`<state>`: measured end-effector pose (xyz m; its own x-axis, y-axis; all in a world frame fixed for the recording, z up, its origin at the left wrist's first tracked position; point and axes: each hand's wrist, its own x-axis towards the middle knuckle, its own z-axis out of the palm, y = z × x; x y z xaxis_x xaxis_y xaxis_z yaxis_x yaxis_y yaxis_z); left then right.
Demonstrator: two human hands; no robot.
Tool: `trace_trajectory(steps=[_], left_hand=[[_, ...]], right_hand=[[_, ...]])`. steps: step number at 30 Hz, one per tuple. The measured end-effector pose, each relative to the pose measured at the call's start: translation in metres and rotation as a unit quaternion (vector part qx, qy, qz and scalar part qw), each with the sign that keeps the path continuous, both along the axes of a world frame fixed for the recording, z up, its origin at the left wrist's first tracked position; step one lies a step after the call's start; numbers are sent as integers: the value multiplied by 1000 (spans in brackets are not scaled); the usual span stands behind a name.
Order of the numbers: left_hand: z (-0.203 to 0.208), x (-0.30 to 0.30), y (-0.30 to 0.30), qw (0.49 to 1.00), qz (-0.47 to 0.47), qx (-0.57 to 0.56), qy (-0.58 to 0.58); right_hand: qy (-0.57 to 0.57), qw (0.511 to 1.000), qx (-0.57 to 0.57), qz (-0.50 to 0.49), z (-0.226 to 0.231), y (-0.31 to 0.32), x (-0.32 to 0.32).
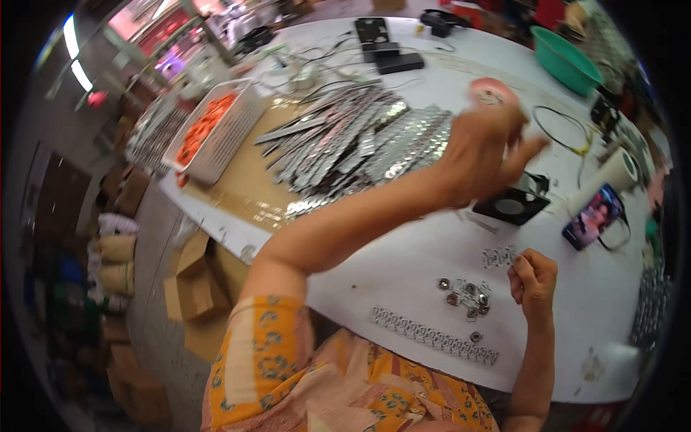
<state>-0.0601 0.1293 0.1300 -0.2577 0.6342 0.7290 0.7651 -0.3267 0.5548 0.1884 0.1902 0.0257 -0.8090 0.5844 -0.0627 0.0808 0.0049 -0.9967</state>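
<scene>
My left hand (481, 155) is raised over the middle of the table, above a black box with a round grille (512, 207). Motion smears its fingers, and I cannot make out anything in them. Lower on the right, my right hand (534, 281) is closed in a pinch at the end of a short metal strip (498, 257) with cut-out links. A small pile of round metal parts (466, 297) lies to the left of that hand. Closer to me, a longer linked metal strip (432, 335) rests on the white tabletop, with one loose round part (476, 337) beside it.
Many shiny metal strips (360, 137) are heaped on brown cardboard at the left. A white basket (234, 129) holds orange pieces. Across the table are a pink roll (493, 92), a green basin (565, 61), a phone (594, 216) and a white roll (612, 173). An open carton (194, 284) stands off the left edge.
</scene>
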Motion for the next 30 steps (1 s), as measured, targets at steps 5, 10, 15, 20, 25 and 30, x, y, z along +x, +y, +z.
trace_trajectory(steps=[5,10,15,20,25,30], left_hand=[[-13,-25,133,877,-156,-83,-447],[-45,-91,141,980,44,-61,-186],[38,-29,203,971,96,97,199],[74,-16,278,868,147,153,449],[61,14,380,779,265,52,566],[44,6,453,763,328,-34,556]], right_hand=[[-36,998,-26,-47,-2,20,24],[-64,992,-103,45,-29,16,-7],[-52,992,-110,14,-26,25,27],[-49,991,-121,25,-28,27,20],[-27,994,-110,14,-38,30,16],[-29,993,-106,37,-33,36,17]])
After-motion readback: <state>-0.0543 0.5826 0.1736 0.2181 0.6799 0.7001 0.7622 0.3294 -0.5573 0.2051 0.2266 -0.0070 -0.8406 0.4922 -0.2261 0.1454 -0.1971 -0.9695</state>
